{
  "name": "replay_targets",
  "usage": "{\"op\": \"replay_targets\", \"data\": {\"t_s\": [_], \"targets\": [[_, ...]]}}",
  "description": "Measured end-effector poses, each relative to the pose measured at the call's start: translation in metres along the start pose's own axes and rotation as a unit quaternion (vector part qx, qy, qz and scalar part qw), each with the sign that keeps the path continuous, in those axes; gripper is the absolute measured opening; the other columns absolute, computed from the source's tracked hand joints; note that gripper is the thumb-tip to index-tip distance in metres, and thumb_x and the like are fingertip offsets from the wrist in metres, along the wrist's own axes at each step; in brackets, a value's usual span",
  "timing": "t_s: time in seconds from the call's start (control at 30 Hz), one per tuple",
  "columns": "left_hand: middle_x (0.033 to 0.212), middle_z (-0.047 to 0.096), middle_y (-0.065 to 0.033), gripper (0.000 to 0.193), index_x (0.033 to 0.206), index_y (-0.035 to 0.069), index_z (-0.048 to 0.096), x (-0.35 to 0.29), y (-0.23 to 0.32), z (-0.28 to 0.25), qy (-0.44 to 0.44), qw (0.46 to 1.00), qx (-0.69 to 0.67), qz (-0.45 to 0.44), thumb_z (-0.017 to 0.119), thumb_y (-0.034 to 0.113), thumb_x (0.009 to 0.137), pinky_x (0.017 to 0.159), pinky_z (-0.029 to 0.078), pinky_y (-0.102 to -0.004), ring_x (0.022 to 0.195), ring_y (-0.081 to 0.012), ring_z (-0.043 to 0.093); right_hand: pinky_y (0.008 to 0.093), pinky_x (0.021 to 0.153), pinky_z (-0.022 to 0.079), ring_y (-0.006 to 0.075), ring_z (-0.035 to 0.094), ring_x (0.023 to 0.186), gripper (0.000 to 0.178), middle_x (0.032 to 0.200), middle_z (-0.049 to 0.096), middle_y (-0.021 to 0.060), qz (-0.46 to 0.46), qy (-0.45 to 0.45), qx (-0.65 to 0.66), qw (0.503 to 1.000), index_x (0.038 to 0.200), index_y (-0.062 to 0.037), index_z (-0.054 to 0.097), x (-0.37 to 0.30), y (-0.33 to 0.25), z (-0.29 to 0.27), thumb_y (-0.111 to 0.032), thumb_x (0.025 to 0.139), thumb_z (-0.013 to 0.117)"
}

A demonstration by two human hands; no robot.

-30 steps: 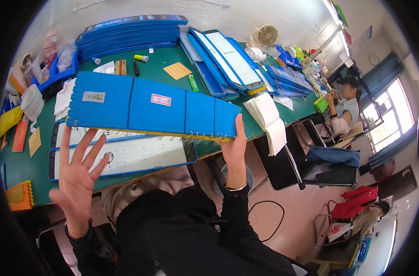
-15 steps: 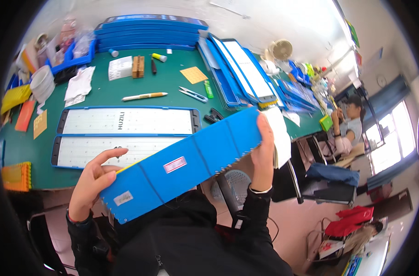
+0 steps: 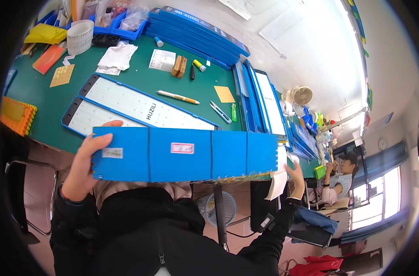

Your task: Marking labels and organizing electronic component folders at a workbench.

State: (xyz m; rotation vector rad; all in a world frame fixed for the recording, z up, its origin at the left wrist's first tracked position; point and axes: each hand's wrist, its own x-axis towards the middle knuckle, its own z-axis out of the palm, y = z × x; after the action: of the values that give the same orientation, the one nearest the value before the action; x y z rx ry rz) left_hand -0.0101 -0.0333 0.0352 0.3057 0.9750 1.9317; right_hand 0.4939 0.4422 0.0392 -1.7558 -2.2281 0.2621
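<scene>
Blue board, head view: held on the near side of the open case, overlapping it in sight. Left hand grips one end, thumb across the face. Right hand, right of the case, has fingers parted. Pen lies just beyond the case.

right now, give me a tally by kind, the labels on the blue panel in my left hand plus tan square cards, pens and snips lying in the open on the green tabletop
Labels on the blue panel: 2
Tan square cards: 2
Pen: 1
Snips: 1
Total: 6
</scene>
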Motion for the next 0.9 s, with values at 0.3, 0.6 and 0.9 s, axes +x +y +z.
{"op": "replay_targets", "data": {"t_s": [0.3,0.6,0.9], "targets": [[0.102,0.060,-0.0130,0.046,0.120,0.000,0.054,-0.037,0.009,-0.038,0.019,0.999,0.045,0.012,0.063,0.025,0.082,0.084,0.050,-0.0263,0.095,-0.0170,0.061,0.0317,0.077,0.050,0.0196,0.063,0.087,0.064,0.102,0.065,0.0142,0.090,-0.146,0.243,0.955,0.123,0.0097,0.051,-0.023,0.010,0.020,-0.031,0.080,0.076],[0.095,0.061,-0.0139,0.045,0.114,0.005,0.052,-0.046,0.043,-0.051,-0.019,0.997,0.059,0.052,0.064,0.031,0.080,0.075,0.056,-0.0283,0.083,-0.0201,0.066,0.0353,0.087,0.048,0.0210,0.059,0.097,0.044,0.105,0.060,0.0078,-0.088,-0.102,0.649,0.749,0.122,-0.0031,0.050,-0.034,-0.076,-0.016,-0.037,0.094,0.054],[0.093,0.063,-0.0109,0.045,0.116,0.000,0.054,-0.028,0.019,-0.008,-0.004,0.996,0.083,-0.027,0.065,0.024,0.080,0.074,0.051,-0.0244,0.082,-0.0154,0.064,0.0277,0.080,0.051,0.0166,0.063,0.095,0.050,0.112,0.063,0.0126,-0.106,-0.213,0.558,0.795,0.123,0.0046,0.050,0.026,-0.313,0.057,-0.035,0.094,0.058]]}}
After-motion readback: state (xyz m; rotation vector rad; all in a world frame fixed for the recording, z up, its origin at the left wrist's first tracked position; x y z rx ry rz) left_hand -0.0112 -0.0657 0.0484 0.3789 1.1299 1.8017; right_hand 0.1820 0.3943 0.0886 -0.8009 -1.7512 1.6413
